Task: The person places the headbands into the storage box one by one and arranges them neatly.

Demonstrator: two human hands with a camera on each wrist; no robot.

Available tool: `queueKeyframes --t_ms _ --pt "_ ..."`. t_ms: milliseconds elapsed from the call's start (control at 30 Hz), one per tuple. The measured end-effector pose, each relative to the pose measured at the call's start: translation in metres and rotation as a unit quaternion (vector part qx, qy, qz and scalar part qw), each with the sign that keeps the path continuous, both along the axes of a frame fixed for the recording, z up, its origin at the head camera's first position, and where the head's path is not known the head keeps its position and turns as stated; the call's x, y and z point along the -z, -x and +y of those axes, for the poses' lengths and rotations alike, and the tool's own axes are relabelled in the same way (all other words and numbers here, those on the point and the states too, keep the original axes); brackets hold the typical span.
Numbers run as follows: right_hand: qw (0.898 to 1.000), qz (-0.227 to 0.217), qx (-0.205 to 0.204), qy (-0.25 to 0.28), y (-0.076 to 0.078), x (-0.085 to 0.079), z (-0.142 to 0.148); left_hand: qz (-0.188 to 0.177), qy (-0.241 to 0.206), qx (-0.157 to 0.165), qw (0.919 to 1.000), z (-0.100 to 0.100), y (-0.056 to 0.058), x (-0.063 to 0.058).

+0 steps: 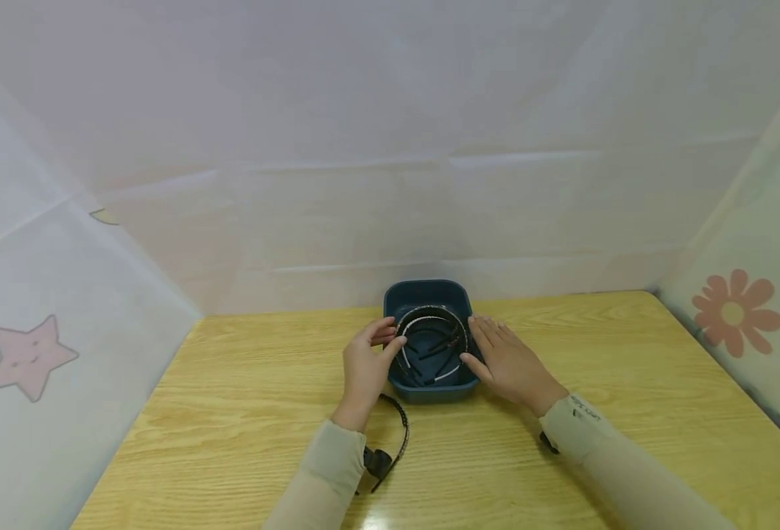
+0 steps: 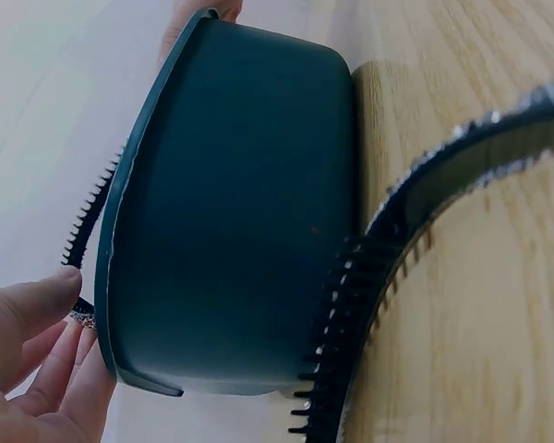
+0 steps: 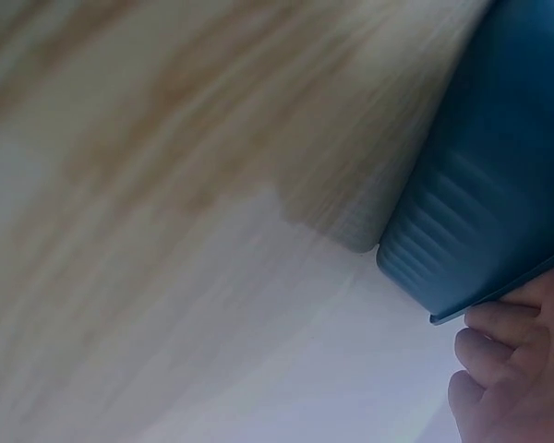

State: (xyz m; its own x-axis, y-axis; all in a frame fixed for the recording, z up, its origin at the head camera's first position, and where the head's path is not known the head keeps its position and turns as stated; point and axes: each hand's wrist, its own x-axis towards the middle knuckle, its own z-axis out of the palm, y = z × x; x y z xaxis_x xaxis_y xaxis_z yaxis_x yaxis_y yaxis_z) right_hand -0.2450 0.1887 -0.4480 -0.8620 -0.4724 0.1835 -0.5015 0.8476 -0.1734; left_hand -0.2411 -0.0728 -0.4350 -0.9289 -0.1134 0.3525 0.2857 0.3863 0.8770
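Observation:
My left hand (image 1: 367, 362) pinches a black toothed headband (image 2: 85, 229) between thumb and fingers at the left rim of a dark blue plastic bin (image 1: 432, 395). The headband arches over the bin's opening. Across from it, my right hand (image 1: 510, 364) rests along the right rim with its fingers mostly straight, the thumb close to the headband's right side. Several more dark headbands lie inside the bin, and a white band (image 1: 448, 373) shows among them. Under my left wrist, another black headband (image 1: 405, 436) with sparkly trim and teeth lies on the table.
The bin stands on a wood-grain table (image 1: 250, 412) near its back edge. A pale cloth wall (image 1: 390, 221) rises right behind it. Side walls carry a pink star (image 1: 26, 357) on the left and a red flower (image 1: 734, 314) on the right.

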Motion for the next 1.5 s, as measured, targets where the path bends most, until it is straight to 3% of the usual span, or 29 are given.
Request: queueKeyframes --t_ms 300,533,767,900,1033,1200,1500 --pt "1.0 -0.005 -0.001 0.0 0.002 0.0 -0.001 -0.018 0.013 0.007 0.9997 -0.003 0.001 -0.002" --pt "1.0 -0.008 -0.003 0.004 0.003 0.003 -0.001 -0.015 0.018 -0.008 0.9997 -0.024 -0.004 -0.003" --pt "1.0 -0.005 -0.001 -0.004 0.003 0.003 -0.001 -0.066 0.053 0.029 0.9959 -0.047 -0.01 -0.007" --pt "1.0 -0.011 0.0 -0.003 0.001 0.0 -0.001 -0.076 0.092 0.046 0.9917 -0.056 -0.011 -0.01" --pt "1.0 -0.013 0.002 -0.002 0.0 -0.002 0.0 -0.089 0.13 0.064 0.9854 -0.062 -0.012 -0.015" --pt "1.0 -0.009 0.001 -0.005 -0.001 -0.001 0.0 -0.142 0.155 0.093 0.9734 -0.071 -0.012 -0.015" --pt "1.0 -0.007 0.001 -0.008 0.0 -0.002 0.0 -0.207 0.226 0.121 0.9441 -0.083 -0.015 -0.013"
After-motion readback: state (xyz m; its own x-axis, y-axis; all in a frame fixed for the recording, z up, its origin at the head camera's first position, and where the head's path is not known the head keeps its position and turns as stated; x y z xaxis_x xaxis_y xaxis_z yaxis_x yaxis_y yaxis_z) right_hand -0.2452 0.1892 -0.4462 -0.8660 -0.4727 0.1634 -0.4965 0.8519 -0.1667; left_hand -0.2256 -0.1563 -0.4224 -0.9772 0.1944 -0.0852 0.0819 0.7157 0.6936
